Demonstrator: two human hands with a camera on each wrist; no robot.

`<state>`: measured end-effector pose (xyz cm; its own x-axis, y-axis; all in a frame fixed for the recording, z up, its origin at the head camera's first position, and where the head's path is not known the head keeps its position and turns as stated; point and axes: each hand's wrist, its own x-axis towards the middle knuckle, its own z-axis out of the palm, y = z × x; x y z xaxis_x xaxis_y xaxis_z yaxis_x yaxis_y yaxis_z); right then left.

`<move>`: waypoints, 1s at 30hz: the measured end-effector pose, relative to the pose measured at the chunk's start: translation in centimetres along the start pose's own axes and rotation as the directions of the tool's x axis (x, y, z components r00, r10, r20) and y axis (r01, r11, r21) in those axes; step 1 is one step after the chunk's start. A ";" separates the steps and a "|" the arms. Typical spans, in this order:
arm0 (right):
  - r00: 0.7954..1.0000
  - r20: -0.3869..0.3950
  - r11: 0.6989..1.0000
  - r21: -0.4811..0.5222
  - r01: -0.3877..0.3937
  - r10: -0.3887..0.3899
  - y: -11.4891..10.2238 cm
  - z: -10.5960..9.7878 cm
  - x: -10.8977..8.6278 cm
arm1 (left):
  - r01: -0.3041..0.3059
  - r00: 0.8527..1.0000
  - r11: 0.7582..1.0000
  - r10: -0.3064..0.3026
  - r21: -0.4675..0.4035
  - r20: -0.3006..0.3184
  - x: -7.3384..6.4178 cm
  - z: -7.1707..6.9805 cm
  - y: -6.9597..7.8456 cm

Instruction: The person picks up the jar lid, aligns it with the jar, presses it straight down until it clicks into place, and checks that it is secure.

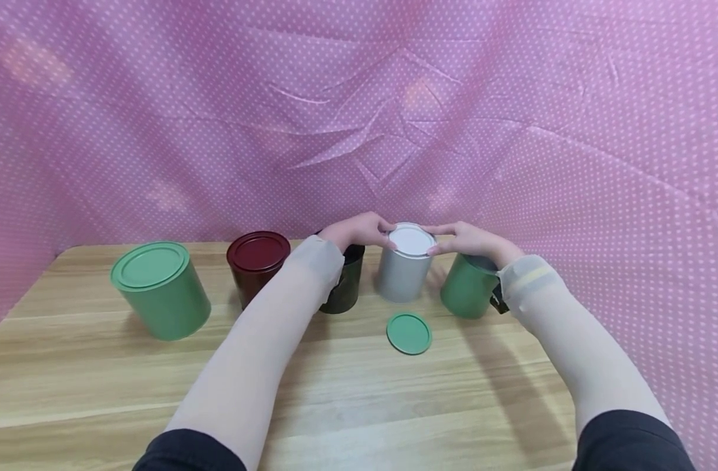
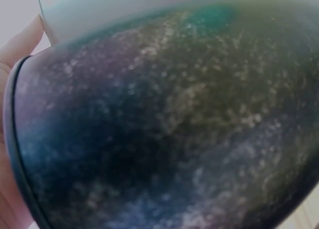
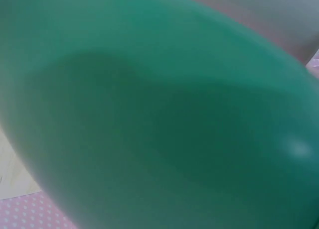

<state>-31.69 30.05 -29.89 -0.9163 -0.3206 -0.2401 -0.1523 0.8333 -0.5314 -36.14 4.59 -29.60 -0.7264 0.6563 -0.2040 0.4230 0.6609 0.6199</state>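
Note:
A light grey can [image 1: 401, 281] stands upright at the back, topped by a round white lid [image 1: 412, 239]. At the lid's left rim, the thumb and fingers of my left hand [image 1: 359, 229] hold the edge. My right hand [image 1: 475, 239] grips the opposite rim, index finger behind and thumb in front. Under my left wrist is a dark, speckled can [image 1: 348, 281], which fills most of the left wrist view. A green can [image 1: 467, 291] stands below my right hand and blocks most of the right wrist view.
A flat green lid [image 1: 409, 333] lies on the wooden table [image 1: 394, 418] in front of the grey can. Further left are a dark red lidded can [image 1: 258, 254], partly behind my left arm, and a larger green lidded can [image 1: 161, 288]. Pink dotted cloth [image 1: 359, 118] hangs behind.

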 end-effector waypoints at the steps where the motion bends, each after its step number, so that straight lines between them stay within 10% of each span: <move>1: 1.000 0.002 1.000 -0.001 -0.005 0.005 0.1 0.0 0.0 | 0.005 1.000 1.000 -0.005 0.000 0.003 0.0 0.0 0.0; 30: 0.999 0.026 1.000 -0.009 0.021 -0.021 0.9 0.0 -0.7 | 0.081 0.997 0.996 -0.082 -0.031 -0.016 -0.3 0.8 0.8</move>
<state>-31.14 30.98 -30.19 -0.9031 -0.3491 -0.2500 -0.1745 0.8304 -0.5291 -35.15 5.25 -29.64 -0.7671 0.5943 -0.2416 0.3459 0.7003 0.6244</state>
